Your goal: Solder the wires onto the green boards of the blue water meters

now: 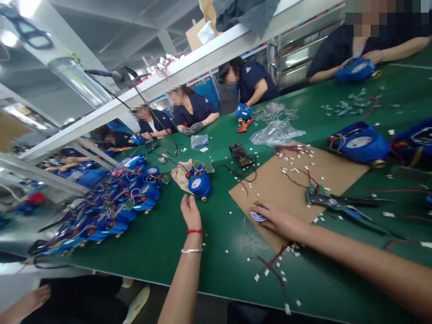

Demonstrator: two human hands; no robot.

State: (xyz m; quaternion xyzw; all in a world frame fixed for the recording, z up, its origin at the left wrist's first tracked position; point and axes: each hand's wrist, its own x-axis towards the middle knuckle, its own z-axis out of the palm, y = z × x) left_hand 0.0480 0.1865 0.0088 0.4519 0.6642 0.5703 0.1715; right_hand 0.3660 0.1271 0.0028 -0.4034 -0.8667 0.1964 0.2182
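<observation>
My left hand (pixel 191 215) is just in front of a blue water meter (pixel 200 184), fingers loosely apart and nothing visible in them. I cannot tell whether its fingertips touch the meter. Wires and a small green circuit board (pixel 209 168) stick out of the meter's top, and a beige cloth (pixel 181 175) lies beside it. My right hand (pixel 275 219) is closed around a small round spool (pixel 258 217) with a purple and white face, at the edge of a brown cardboard sheet (pixel 243 198). A thin wire shows beside the spool.
Many wired blue meters (pixel 135 198) crowd the left. Wire strippers (pixel 334 202) and red leads with white connectors lie on the right. A black device (pixel 241 154), a plastic bag (pixel 276 132) and red-handled pliers (pixel 245 126) lie farther back. Several co-workers sit across the green table (pixel 216 243).
</observation>
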